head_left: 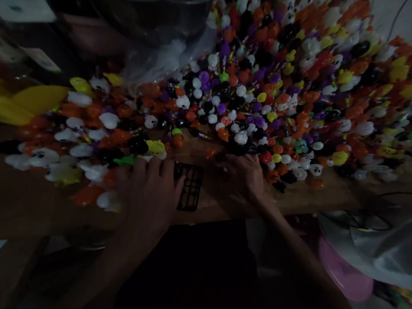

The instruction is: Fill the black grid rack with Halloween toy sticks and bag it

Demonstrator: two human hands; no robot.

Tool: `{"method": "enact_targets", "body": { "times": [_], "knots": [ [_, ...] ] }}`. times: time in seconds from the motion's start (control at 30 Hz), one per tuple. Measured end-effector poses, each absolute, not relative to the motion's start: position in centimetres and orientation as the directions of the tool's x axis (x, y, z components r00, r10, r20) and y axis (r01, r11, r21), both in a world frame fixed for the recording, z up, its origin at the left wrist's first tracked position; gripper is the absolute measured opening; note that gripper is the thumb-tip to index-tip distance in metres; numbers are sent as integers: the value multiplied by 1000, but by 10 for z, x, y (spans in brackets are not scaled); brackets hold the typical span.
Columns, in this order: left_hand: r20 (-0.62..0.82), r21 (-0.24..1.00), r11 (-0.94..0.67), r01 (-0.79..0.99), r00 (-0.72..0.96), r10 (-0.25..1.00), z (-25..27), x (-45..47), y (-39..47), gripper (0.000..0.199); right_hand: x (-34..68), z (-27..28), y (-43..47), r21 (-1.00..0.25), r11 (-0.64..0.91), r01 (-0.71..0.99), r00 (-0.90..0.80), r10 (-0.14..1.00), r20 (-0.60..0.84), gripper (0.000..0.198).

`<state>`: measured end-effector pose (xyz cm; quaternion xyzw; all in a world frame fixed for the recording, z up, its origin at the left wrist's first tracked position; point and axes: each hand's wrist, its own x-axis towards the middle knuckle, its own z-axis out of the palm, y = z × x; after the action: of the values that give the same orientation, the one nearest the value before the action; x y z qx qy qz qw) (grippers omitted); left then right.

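My left hand (150,189) rests palm down on the table at the edge of a pile of small plastic figures (110,121). Its fingers are apart, and the thumb lies over the left side of a black plastic frame with several openings (193,189). My right hand (245,174) is at the near edge of the larger figure pile (259,108), beside some black and white pieces. Its fingers are curled inward; dim light and blur hide what they hold. The figures are orange, white, black, purple and yellow, some ghost-like or pumpkin-like.
A metal bowl (168,16) stands behind the pile, with clear plastic film (157,63) below it. Yellow material (22,101) lies at the left. Below the wooden table (216,198), a pink container (344,269) and a pale plastic sheet (385,250) are at the right.
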<state>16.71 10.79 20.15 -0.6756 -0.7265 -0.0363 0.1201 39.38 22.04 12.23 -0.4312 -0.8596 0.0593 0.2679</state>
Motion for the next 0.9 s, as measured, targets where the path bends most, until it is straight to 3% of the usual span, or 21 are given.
{"method": "enact_targets", "body": {
  "times": [0.13,0.3,0.6,0.8,0.9],
  "knots": [
    [278,-155,50,987,-5,961,195,162,107,37,385,106,216,-149,591,793,-523,785,333,19],
    [328,-174,4,985,54,943,193,159,107,35,365,117,236,-78,611,787,-542,747,385,21],
    [442,-80,9,997,27,897,190,164,108,22,259,173,309,-176,806,565,-800,587,120,26],
    [495,66,82,994,-104,863,197,173,108,24,200,197,326,-232,885,402,-859,453,240,28],
    [552,125,-16,992,-56,832,208,164,99,23,158,211,333,-299,933,199,-917,285,279,24]
  ]
}}
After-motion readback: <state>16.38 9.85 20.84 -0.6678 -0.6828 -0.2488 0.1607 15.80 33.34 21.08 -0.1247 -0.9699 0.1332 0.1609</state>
